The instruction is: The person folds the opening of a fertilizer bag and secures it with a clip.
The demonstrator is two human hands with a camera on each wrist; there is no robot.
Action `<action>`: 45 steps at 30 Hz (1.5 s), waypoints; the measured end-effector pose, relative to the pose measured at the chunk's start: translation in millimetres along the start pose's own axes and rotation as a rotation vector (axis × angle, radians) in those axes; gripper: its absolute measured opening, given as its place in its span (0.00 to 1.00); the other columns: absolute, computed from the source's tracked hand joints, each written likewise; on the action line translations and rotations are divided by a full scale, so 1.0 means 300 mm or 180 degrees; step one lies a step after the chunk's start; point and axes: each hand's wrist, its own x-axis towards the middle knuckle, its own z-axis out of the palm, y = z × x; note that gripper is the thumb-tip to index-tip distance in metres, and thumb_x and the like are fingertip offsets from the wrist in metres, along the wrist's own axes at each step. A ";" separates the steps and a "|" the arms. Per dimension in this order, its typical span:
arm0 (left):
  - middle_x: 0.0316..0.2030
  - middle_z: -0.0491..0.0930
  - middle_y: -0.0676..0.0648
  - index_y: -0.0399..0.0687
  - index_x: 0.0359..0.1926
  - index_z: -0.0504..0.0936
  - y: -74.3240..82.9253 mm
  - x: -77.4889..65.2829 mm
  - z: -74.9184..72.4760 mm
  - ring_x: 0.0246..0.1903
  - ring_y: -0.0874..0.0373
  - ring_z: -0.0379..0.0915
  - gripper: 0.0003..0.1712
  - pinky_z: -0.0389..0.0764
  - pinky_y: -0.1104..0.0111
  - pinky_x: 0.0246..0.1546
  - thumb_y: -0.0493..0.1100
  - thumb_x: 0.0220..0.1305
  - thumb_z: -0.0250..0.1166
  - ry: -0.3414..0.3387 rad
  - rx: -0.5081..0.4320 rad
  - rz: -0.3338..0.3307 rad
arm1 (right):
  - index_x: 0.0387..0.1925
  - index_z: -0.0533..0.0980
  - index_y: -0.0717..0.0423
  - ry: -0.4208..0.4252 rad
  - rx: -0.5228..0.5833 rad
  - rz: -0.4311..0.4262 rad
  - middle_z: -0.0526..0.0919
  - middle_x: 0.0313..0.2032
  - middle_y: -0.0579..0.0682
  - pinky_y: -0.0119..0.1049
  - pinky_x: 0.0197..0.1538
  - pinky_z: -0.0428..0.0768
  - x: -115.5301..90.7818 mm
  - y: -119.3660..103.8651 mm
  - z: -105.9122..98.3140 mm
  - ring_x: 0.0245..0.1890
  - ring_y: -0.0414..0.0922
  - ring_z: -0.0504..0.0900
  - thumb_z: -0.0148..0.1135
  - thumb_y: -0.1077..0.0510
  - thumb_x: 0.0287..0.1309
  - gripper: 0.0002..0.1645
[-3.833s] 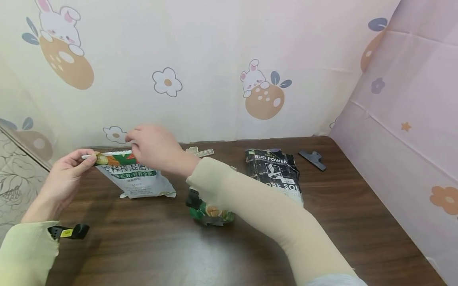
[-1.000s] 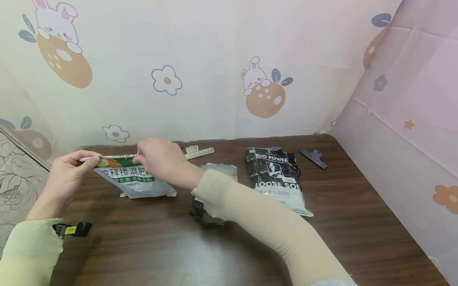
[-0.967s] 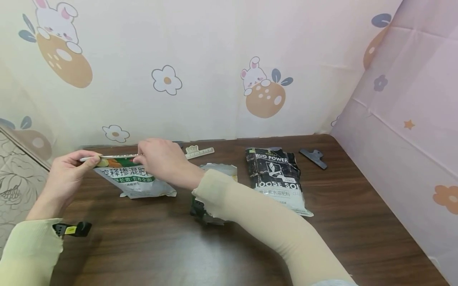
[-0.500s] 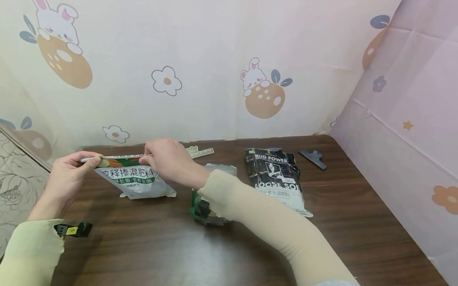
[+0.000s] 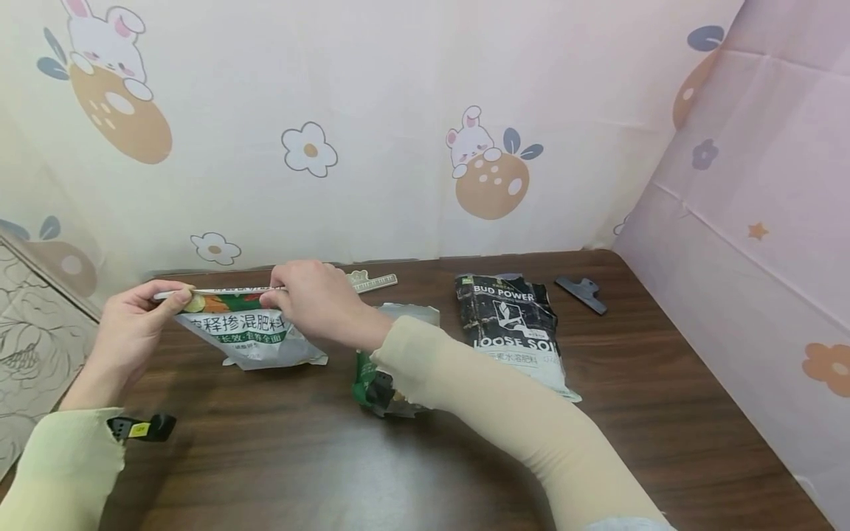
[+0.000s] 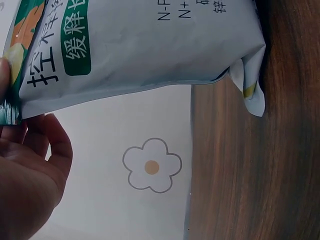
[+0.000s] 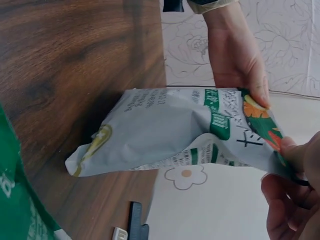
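Note:
A white fertilizer bag (image 5: 255, 350) with a green label stands at the left of the table, its orange-and-green printed top folded into a narrow band. My left hand (image 5: 133, 324) pinches the left end of that band between thumb and fingers, where a white edge sticks out. At the right end, my right hand (image 5: 319, 299) pinches the same band. In the right wrist view, the thumb and fingers of the right hand (image 7: 295, 195) are on the top corner, and the bag (image 7: 160, 125) bulges towards its base. The left wrist view shows the bag's side (image 6: 135, 55).
A black-and-white soil bag (image 5: 511, 317) lies at the right, with a dark clip (image 5: 581, 293) beside it. A beige ruler-like clip (image 5: 373, 283) lies near the back edge. The right forearm partly covers a green-and-silver pouch (image 5: 413, 314). A printed cloth (image 5: 378, 74) hangs behind the table.
My right hand has come down from above the bag's top and slid rightward along the folded band to its right end. The left hand keeps its pinch, shifting slightly right.

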 end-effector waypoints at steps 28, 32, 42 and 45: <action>0.30 0.82 0.67 0.42 0.43 0.88 -0.007 -0.011 0.015 0.29 0.70 0.75 0.08 0.73 0.79 0.31 0.41 0.66 0.68 0.0416 0.0706 0.0095 | 0.33 0.82 0.51 0.0484 0.1213 0.0193 0.83 0.32 0.42 0.32 0.41 0.74 0.090 0.190 0.019 0.35 0.38 0.77 0.58 0.53 0.71 0.12; 0.31 0.83 0.64 0.43 0.43 0.88 -0.008 -0.010 0.016 0.29 0.69 0.76 0.08 0.73 0.79 0.30 0.40 0.66 0.68 0.0384 0.0629 0.0072 | 0.37 0.84 0.53 0.0311 0.1019 0.0379 0.84 0.37 0.42 0.32 0.43 0.75 0.118 0.216 0.044 0.40 0.39 0.78 0.57 0.53 0.71 0.12; 0.30 0.83 0.64 0.46 0.43 0.89 -0.017 -0.007 0.017 0.28 0.70 0.75 0.07 0.72 0.80 0.27 0.40 0.65 0.69 0.0449 0.0685 0.0040 | 0.42 0.83 0.51 -0.0043 0.0693 0.0643 0.84 0.41 0.43 0.31 0.41 0.75 0.204 0.284 0.115 0.40 0.39 0.79 0.56 0.54 0.69 0.11; 0.31 0.83 0.65 0.46 0.42 0.89 -0.018 -0.006 0.021 0.28 0.70 0.75 0.07 0.72 0.80 0.28 0.39 0.65 0.69 0.0479 0.0694 0.0038 | 0.47 0.83 0.52 -0.0124 0.0598 0.0684 0.84 0.44 0.45 0.30 0.43 0.76 0.224 0.302 0.139 0.43 0.39 0.80 0.56 0.54 0.69 0.13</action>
